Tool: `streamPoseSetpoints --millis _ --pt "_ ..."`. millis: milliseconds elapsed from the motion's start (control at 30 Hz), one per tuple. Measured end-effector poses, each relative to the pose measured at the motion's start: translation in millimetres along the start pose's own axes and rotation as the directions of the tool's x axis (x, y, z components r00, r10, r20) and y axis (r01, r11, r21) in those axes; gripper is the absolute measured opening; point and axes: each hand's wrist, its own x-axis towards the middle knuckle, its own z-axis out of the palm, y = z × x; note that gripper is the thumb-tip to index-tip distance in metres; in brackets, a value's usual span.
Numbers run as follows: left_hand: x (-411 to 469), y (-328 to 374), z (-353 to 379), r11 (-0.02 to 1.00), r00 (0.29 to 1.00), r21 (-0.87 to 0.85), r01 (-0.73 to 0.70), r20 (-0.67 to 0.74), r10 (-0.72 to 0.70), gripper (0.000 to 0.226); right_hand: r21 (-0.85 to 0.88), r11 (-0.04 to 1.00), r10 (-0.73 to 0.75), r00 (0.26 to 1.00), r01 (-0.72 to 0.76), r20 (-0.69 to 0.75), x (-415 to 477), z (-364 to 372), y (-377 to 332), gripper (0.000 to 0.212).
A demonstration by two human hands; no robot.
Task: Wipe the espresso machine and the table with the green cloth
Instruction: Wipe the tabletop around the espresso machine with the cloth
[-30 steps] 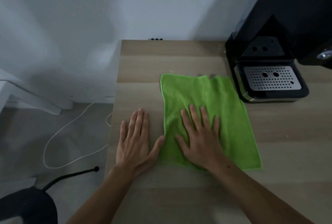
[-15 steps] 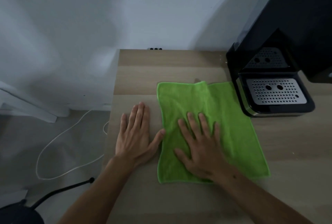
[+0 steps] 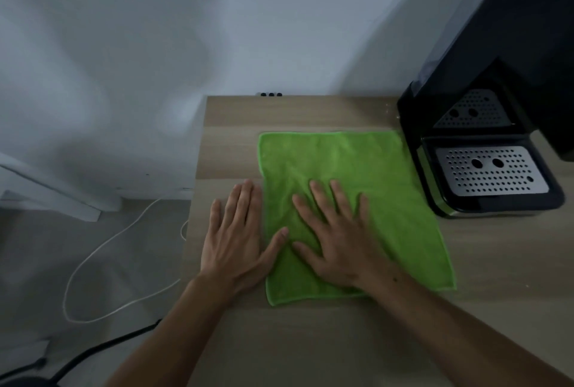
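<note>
Green cloth (image 3: 341, 163) smoothed flat (top edge).

Setting: a plain room of a home or small office, viewed from my head. My wood-grain desk (image 3: 310, 349) stands against a bare white wall (image 3: 217, 29). A black espresso machine (image 3: 512, 45) occupies its right corner. A white cable (image 3: 124, 306) loops across the grey floor (image 3: 37, 262) beside it.

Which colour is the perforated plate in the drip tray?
Silver-grey metal, with dark holes; seen in the head view.
</note>
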Motion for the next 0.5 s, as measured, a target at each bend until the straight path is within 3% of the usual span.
streamPoseSetpoints --millis 67,233,333,500 --pt "11.4 -2.5 -2.4 1.000 1.000 0.012 0.009 -0.008 -0.009 0.093 0.007 0.999 -0.042 0.999 0.042 0.010 31.2 -6.8 6.3 0.074" --pt "43.3 -7.9 -5.9 0.999 1.000 0.046 0.016 0.001 -0.016 0.094 0.001 0.977 0.211 0.977 -0.211 0.029 30.2 -6.6 32.8 0.077" --pt "54.1 -10.3 -7.5 0.999 1.000 0.039 0.012 -0.007 -0.012 0.095 -0.010 0.991 0.132 0.991 -0.132 0.030 9.8 -6.7 22.5 0.075" --pt "60.0 -9.2 -3.2 1.000 0.999 0.019 0.018 -0.034 -0.017 0.095 -0.012 1.000 -0.029 0.999 0.029 0.028 85.1 -13.8 27.8 0.069"
